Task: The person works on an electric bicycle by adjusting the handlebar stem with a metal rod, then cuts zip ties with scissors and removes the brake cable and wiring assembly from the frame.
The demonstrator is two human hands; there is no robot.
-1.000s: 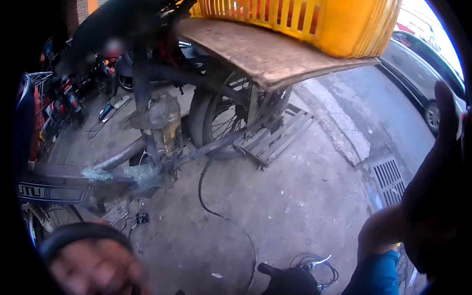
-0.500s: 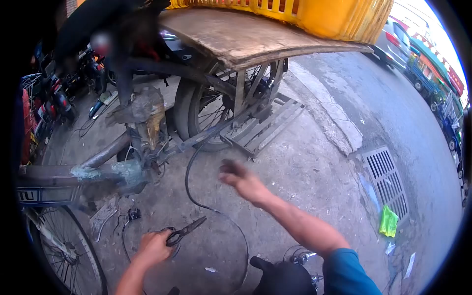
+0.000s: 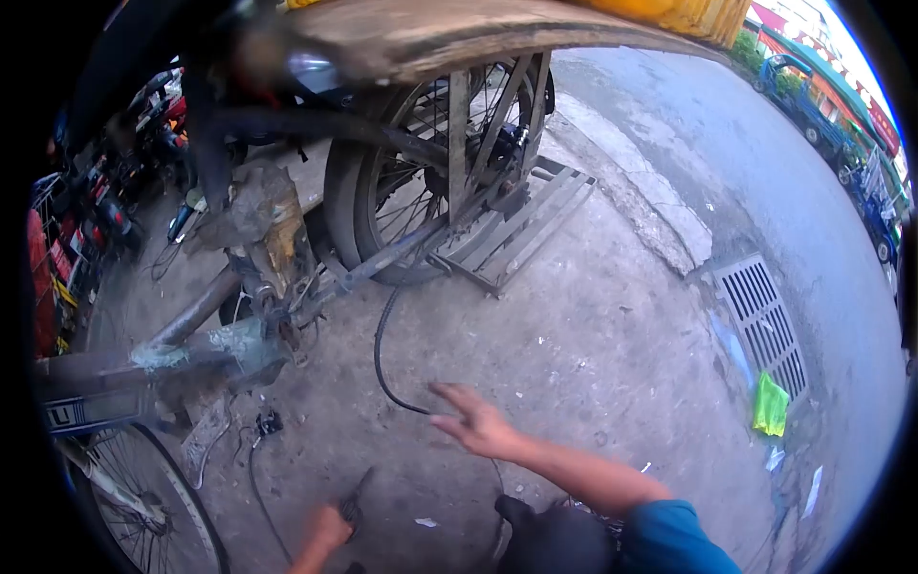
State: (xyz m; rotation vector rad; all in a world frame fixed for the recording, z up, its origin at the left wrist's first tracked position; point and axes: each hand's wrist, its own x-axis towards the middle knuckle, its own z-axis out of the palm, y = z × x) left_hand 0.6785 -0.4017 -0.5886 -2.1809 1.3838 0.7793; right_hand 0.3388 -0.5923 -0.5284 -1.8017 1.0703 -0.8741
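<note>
Low in the view, my left hand (image 3: 328, 526) is closed around a pair of scissors (image 3: 356, 497), whose dark blades point up and away from me, slightly blurred. My right hand (image 3: 481, 428) reaches in from the right with its fingers spread and nothing visible in it. Beside those fingers a black cable (image 3: 384, 368) curves down from the wheel (image 3: 382, 206) of a cart; part of it is hidden behind the hand. Another thin cable (image 3: 253, 478) with a small black part (image 3: 269, 422) at its end lies left of my left hand.
A worn wooden board (image 3: 497, 33) carrying a yellow crate (image 3: 669, 17) overhangs the wheel. Slatted metal (image 3: 535, 225) sticks out beside it. A bicycle wheel (image 3: 153, 497) and frame (image 3: 105, 407) stand at left. At right lie a drain grate (image 3: 762, 320) and a green bag (image 3: 771, 405).
My right hand has come down and nearer to the black cable, its fingers now spread. My left hand has moved lower with the scissors. The view has shifted a little.
</note>
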